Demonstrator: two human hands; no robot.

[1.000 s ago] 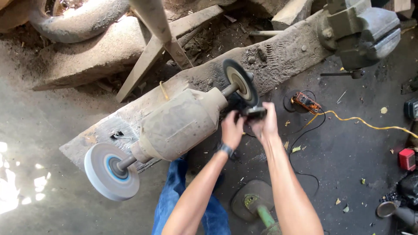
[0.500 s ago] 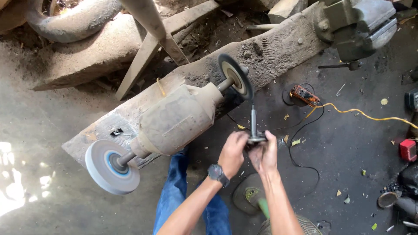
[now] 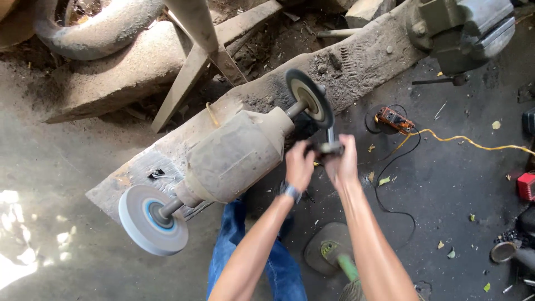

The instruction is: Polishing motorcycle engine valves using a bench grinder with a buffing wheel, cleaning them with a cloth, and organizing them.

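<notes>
Metal rod [image 3: 330,135] with dark crosspiece: held upright just under dark grinding wheel [image 3: 310,98] of dusty bench grinder [image 3: 234,156]. Left hand [image 3: 300,165] and right hand [image 3: 343,163] both clenched on crosspiece. Grinder sits on wooden plank [image 3: 356,61].

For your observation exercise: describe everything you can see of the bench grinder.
The bench grinder has a dust-caked, tan motor body lying slantwise on a rough wooden plank. A shaft at each end carries a wheel: a pale one with a blue centre lower left, a dark disc upper right, beside both hands' small metal piece.
</notes>
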